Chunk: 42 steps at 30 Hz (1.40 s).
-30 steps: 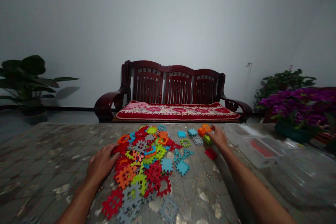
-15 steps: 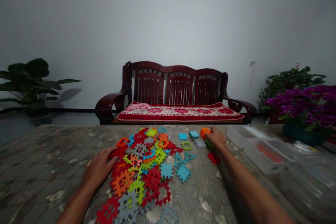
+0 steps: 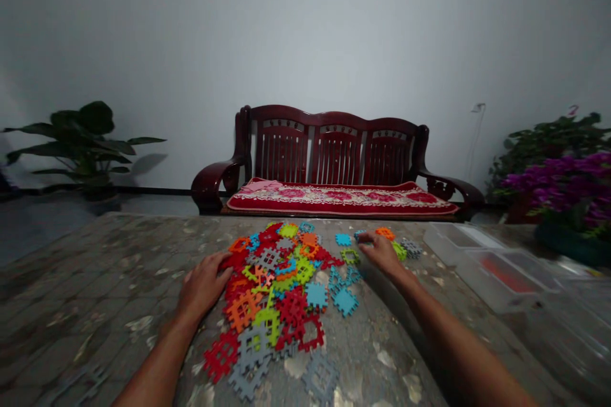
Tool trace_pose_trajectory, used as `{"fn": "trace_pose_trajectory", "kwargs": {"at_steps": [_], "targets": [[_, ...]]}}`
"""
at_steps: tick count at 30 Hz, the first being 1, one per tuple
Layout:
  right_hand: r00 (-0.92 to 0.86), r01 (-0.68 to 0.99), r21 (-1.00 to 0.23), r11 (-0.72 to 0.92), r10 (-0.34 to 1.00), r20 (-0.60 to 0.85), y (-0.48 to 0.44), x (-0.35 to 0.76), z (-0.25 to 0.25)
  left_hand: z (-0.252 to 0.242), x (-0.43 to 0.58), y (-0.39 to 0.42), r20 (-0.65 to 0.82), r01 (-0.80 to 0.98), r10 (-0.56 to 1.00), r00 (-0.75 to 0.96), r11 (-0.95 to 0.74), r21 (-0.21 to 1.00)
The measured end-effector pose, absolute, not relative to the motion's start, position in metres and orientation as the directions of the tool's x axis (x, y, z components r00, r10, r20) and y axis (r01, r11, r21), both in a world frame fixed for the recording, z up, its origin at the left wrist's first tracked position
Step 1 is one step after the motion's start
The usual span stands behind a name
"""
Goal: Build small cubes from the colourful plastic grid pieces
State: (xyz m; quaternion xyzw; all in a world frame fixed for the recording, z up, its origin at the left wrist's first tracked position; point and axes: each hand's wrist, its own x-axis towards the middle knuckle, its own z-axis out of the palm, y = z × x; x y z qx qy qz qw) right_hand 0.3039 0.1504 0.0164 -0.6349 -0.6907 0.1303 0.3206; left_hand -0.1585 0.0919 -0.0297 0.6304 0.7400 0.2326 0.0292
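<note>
Fingers (image 3: 366,238) of the right hand (image 3: 383,255) have moved leftward to blue pieces (image 3: 359,233).

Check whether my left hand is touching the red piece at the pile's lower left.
Apart. The head view shows tabletop between the left hand and the red piece.

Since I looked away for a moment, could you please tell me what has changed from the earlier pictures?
The right hand has moved left, away from the orange pieces and green pieces, to a blue piece; whether it grips anything is unclear. Gray pieces now show right of the green ones. The left hand stays at the left edge of the pile.
</note>
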Motion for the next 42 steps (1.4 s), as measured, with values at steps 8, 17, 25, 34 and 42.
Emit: {"fn": "trace_pose_trajectory", "kwargs": {"at_steps": [8,17,25,34,42], "targets": [[-0.216,0.79,-0.517,0.329,0.939,0.267,0.132,0.217,0.005,-0.028,-0.154,0.089,0.246,0.921,0.947,-0.205,0.103,0.375],[-0.239,0.904,-0.326,0.277,0.959,0.153,0.138,0.176,0.023,-0.028,-0.154,0.088,0.245,0.925,0.948,-0.204,0.104,0.366],[-0.241,0.916,-0.279,0.289,0.951,0.192,0.128,0.171,0.027,-0.028,-0.155,0.089,0.248,0.926,0.947,-0.203,0.103,0.363],[0.122,0.899,-0.434,0.052,0.923,0.365,0.15,0.269,0.027,-0.031,-0.158,0.093,0.252,0.926,0.945,-0.207,0.106,0.362],[0.431,0.873,-0.366,-0.323,0.862,0.268,0.17,0.361,0.038,-0.035,-0.161,0.093,0.264,0.924,0.944,-0.197,0.088,0.373]]}}
